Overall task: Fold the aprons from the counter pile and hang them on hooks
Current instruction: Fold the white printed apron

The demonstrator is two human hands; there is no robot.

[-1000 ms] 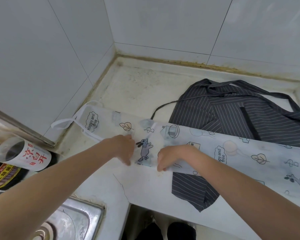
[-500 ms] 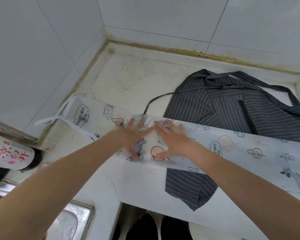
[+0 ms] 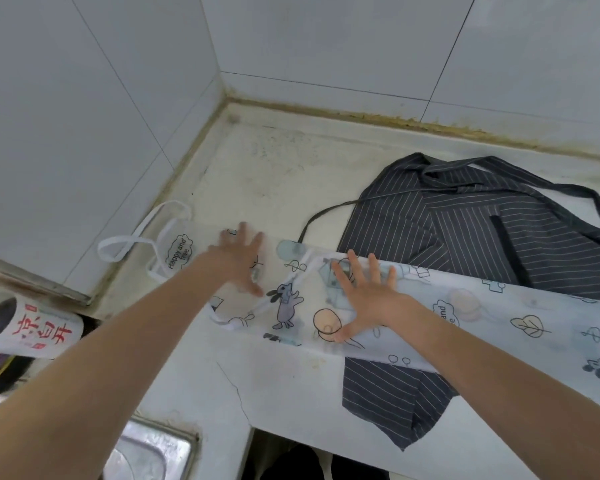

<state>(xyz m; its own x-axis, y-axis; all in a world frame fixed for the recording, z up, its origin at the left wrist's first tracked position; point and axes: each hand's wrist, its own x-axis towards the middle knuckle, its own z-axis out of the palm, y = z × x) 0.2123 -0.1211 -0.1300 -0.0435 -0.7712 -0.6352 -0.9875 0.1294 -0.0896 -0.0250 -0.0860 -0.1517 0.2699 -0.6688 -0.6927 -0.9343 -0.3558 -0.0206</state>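
A translucent white apron (image 3: 492, 317) printed with cartoon rabbits and leaves lies folded into a long strip across the pale counter (image 3: 278, 174). Its white neck loop (image 3: 129, 242) trails off toward the left wall. My left hand (image 3: 238, 259) lies flat on the strip's left part with fingers spread. My right hand (image 3: 364, 299) presses flat on the strip just to the right, fingers spread too. Under and behind the strip lies a dark pinstriped apron (image 3: 465, 237), with a thin dark strap (image 3: 326, 213) curling out to the left. No hooks are in view.
White tiled walls meet in the corner behind the counter. A bottle with a white label and red characters (image 3: 32, 323) lies at the left edge. A steel sink (image 3: 153, 452) sits at the bottom left. The counter's front edge runs below the aprons.
Both hands went from pinching the strip's near edge to lying flat on it. They have since slid apart, the left one farther left and back.
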